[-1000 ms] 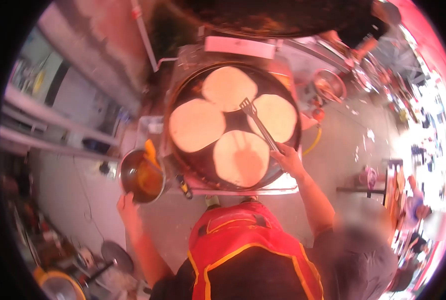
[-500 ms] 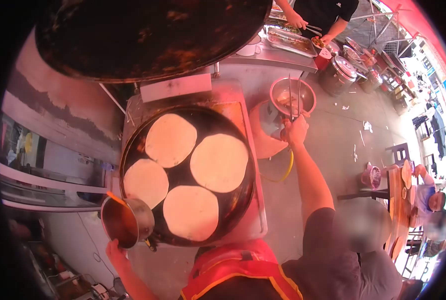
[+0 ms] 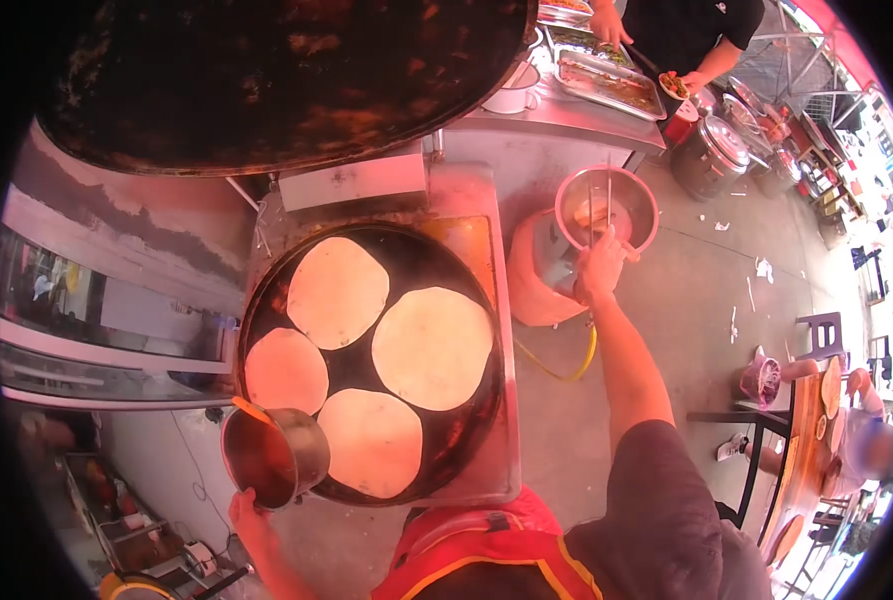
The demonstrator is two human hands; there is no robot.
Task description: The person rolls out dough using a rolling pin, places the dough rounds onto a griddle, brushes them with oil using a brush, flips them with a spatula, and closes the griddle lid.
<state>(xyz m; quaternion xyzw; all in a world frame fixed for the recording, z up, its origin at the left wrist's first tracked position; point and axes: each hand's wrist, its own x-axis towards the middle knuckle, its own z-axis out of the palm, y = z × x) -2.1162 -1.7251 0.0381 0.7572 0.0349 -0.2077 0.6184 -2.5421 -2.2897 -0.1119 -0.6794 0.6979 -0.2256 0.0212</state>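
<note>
Several pale round flatbreads point(image 3: 433, 348) lie on the large round griddle point(image 3: 479, 424). At the griddle's lower left, my left hand point(image 3: 246, 508) grips the rim of a metal pot point(image 3: 300, 455) that holds red-brown liquid, with an orange handle point(image 3: 254, 410) leaning on its edge. On the right, my right hand point(image 3: 601, 266) is closed on the tongs point(image 3: 610, 197), whose arms reach over a metal bowl point(image 3: 646, 208) with pale pieces point(image 3: 593, 214) inside. The tips of the tongs are hard to make out.
A big dark lid point(image 3: 287, 80) hangs above the griddle. Behind the bowl, a co-worker point(image 3: 682, 35) holds food at a counter point(image 3: 567, 118) with metal trays point(image 3: 610, 84). A yellow hose point(image 3: 580, 369) curves beside the griddle stand. People sit at a wooden table point(image 3: 805, 440).
My right hand has left the griddle with a slotted utensil and now holds tongs at the bowl. The pot in my left hand has shifted closer to the griddle, and the view has turned.
</note>
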